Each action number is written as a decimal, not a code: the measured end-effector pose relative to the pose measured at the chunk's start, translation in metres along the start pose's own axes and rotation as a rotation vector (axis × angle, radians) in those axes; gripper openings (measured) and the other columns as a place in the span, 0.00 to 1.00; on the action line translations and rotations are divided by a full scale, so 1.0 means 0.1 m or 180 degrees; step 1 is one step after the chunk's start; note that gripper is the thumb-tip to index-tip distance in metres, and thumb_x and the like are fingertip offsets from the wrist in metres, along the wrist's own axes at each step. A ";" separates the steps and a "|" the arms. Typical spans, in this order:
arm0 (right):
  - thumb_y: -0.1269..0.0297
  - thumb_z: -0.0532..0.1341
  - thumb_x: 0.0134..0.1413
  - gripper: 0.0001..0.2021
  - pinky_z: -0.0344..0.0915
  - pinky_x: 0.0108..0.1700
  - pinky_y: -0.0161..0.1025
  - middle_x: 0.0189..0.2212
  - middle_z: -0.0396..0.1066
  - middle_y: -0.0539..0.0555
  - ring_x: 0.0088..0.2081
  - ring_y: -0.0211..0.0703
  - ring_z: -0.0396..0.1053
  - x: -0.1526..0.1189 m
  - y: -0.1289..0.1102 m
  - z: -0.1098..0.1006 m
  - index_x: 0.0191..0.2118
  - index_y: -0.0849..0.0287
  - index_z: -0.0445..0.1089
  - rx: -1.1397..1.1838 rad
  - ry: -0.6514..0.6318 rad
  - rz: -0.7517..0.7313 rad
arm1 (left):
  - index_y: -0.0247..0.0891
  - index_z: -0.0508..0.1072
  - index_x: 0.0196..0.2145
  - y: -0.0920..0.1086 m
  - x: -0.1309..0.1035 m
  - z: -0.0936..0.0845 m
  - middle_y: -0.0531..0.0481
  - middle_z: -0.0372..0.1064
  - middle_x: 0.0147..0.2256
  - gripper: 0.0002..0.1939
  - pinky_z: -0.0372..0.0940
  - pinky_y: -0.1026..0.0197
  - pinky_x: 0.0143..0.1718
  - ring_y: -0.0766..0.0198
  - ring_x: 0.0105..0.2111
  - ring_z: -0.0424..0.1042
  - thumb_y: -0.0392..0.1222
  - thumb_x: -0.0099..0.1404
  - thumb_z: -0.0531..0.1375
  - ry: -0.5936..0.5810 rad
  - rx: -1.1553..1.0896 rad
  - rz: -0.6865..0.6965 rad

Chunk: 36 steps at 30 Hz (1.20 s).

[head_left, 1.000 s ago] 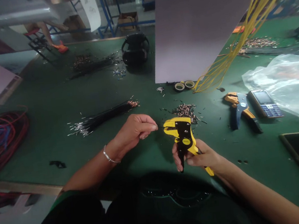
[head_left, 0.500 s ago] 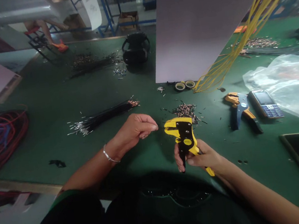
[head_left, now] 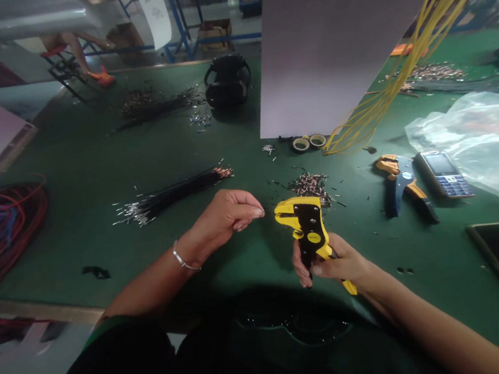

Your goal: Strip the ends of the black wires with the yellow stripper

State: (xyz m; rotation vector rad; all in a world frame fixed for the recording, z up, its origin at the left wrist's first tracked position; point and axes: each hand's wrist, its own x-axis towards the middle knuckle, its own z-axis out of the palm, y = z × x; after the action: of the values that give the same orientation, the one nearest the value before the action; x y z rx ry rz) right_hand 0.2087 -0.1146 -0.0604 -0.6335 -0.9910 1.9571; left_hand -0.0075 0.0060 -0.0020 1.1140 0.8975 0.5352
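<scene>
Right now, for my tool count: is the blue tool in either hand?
No, the blue tool lies on the table beside the keypad phone; the right hand holds the yellow tool.

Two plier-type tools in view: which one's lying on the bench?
The blue-and-orange tool, just left of the keypad phone. The yellow-and-black tool is gripped in the right hand.

Green tabletop (head_left: 89, 153) in front of me w/ pale wooden edge (head_left: 47, 310), grey-mauve panel (head_left: 322, 42) upright across from me, blue metal frames (head_left: 182, 21) & cardboard box (head_left: 215, 34) behind, red-seated stool (head_left: 54, 51) at far left, dim light, bright patch on bkgd floor.
</scene>
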 end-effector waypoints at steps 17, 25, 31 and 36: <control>0.68 0.66 0.50 0.07 0.65 0.26 0.39 0.21 0.65 0.49 0.21 0.37 0.63 -0.02 0.06 0.06 0.34 0.63 0.67 -0.0099 0.0211 0.0122 | 0.33 0.75 0.21 -0.01 0.04 0.01 0.59 0.57 0.09 0.02 0.46 0.68 0.15 0.77 0.10 0.51 0.33 0.46 0.65 0.0080 -0.0120 -0.0048; 0.71 0.63 0.50 0.07 0.62 0.24 0.37 0.21 0.64 0.47 0.20 0.36 0.62 -0.05 0.15 0.10 0.34 0.61 0.64 -0.0464 0.0533 0.0164 | 0.33 0.75 0.21 -0.06 0.08 -0.02 0.58 0.58 0.10 0.01 0.45 0.68 0.15 0.77 0.10 0.52 0.33 0.47 0.65 0.0137 -0.0008 0.0025; 0.72 0.62 0.47 0.07 0.59 0.23 0.34 0.20 0.62 0.45 0.19 0.34 0.60 -0.02 0.16 0.16 0.32 0.60 0.63 -0.0871 0.0767 0.0297 | 0.33 0.75 0.21 -0.07 0.11 -0.03 0.58 0.58 0.09 0.01 0.44 0.68 0.15 0.77 0.10 0.52 0.33 0.47 0.64 0.0146 0.0106 0.0067; 0.71 0.60 0.45 0.06 0.57 0.23 0.34 0.20 0.61 0.45 0.20 0.34 0.59 0.01 0.13 0.19 0.31 0.60 0.63 -0.1265 0.0889 0.0364 | 0.33 0.75 0.22 -0.10 0.14 -0.05 0.58 0.59 0.10 0.01 0.44 0.68 0.15 0.77 0.11 0.52 0.33 0.48 0.64 0.0165 0.0180 0.0057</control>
State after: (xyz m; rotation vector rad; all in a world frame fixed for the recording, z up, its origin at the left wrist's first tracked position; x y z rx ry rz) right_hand 0.1892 -0.1260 -0.0605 -1.1743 -1.1936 1.7145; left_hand -0.0041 0.0156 -0.0170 1.1646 0.9534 0.5586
